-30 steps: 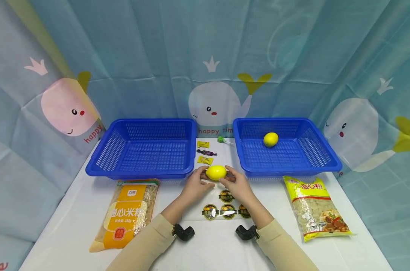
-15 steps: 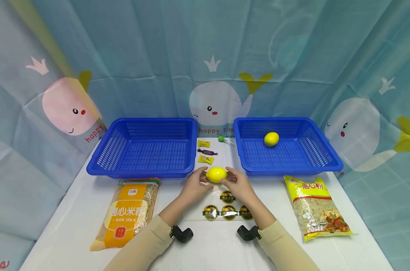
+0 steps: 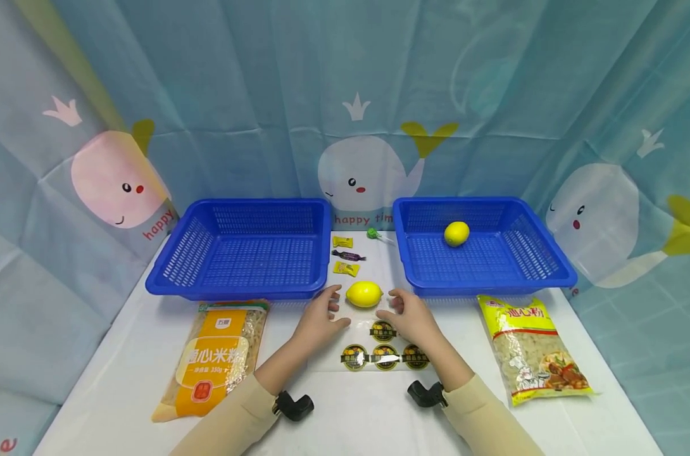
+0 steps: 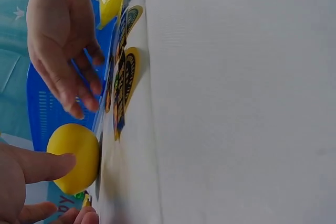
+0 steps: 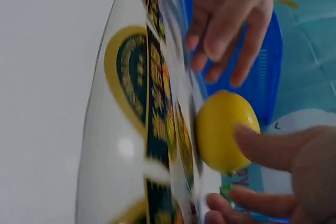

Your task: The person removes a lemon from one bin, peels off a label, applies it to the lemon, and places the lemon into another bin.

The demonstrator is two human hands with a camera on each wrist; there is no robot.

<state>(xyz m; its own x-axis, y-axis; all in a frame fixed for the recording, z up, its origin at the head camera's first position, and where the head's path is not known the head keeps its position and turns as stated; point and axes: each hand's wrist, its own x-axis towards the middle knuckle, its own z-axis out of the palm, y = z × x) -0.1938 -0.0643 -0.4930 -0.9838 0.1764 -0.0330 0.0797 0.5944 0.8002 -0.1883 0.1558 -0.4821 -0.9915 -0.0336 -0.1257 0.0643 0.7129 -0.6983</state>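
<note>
A yellow lemon (image 3: 364,294) lies on the table at the top of a clear sheet of round stickers (image 3: 355,357). On its left side, my left hand (image 3: 320,323) is held with loosely bent fingers, apart from the lemon in the head view. My right hand (image 3: 411,318) mirrors it on the other side, thumb over the sheet's upper sticker and a small gap to the fruit. Both wrist views show the lemon (image 4: 79,158) between the two hands, with neither hand holding anything.
Two blue baskets (image 3: 239,294) (image 3: 487,288) stand at the back; a second lemon (image 3: 456,234) lies in the right one. Between them are wrapped candies (image 3: 348,256) and a green lollipop (image 3: 373,234). Pasta bags (image 3: 214,361) (image 3: 533,348) lie on either side.
Both hands have let go of the lemon and moved apart, the left one to the left and the right one to the right. The lemon stays on the table.
</note>
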